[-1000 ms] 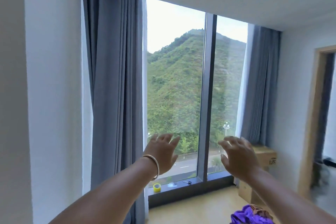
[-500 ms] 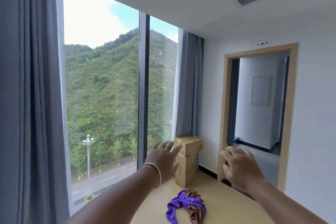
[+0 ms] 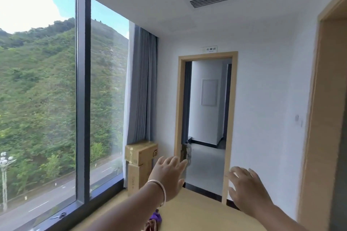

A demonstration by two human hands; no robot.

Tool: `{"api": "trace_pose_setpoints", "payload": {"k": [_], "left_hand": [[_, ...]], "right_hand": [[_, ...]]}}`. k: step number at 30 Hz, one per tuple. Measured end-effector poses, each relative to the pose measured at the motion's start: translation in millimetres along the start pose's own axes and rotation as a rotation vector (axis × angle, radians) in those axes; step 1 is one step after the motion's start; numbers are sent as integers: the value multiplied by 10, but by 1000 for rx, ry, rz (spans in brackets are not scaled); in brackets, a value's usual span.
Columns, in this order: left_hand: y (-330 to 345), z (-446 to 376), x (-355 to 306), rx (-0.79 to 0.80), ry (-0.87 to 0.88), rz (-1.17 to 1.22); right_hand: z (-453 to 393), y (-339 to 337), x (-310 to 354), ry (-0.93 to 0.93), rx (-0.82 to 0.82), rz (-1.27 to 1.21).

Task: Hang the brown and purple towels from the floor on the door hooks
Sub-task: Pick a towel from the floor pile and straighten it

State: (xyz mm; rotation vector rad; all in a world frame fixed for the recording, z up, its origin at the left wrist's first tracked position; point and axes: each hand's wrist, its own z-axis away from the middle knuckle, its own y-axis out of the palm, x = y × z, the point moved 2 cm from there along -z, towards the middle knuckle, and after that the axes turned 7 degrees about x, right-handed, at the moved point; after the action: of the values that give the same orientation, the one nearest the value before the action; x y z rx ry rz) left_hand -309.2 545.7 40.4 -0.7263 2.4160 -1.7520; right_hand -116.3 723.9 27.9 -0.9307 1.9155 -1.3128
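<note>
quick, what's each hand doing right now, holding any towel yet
Left hand: open, fingers spread, holding nothing.
Right hand: open, fingers spread, holding nothing.

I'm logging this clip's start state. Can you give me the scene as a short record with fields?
left hand: open, raised, holding nothing, bangle on wrist
right hand: open, raised, holding nothing
purple towel: on the floor, partly hidden by the left arm
brown towel: beside it, at the frame's bottom edge
cardboard boxes: stacked by the curtain
doorway: open, ahead
door hooks: not visible
</note>
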Motion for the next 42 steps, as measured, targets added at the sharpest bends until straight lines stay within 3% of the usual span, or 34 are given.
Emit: {"api": "trace_pose_setpoints", "payload": {"k": [9,24,30,34,37,42], "left_hand": [[370,-1057,219,-50,140,82],[1033,-2218,230,-35,287,143],[1248,-2777,57,-43,251,113],[1368,-3223,-101,-28,156,92],[1454,-3497,-341,7,125,83],[1612,-3740,-793,-7,81,241]], "right_hand": [[-623,-30,-407,201,9,108],[-1223,456,-665,333,94,103],[-1588,660,-1104,378,77,18],[-1963,815,-1393,488,-19,-192],[-2172,936,-1562,487,-54,-204],[-2115,1121,-1927,476,-174,-264]]}}
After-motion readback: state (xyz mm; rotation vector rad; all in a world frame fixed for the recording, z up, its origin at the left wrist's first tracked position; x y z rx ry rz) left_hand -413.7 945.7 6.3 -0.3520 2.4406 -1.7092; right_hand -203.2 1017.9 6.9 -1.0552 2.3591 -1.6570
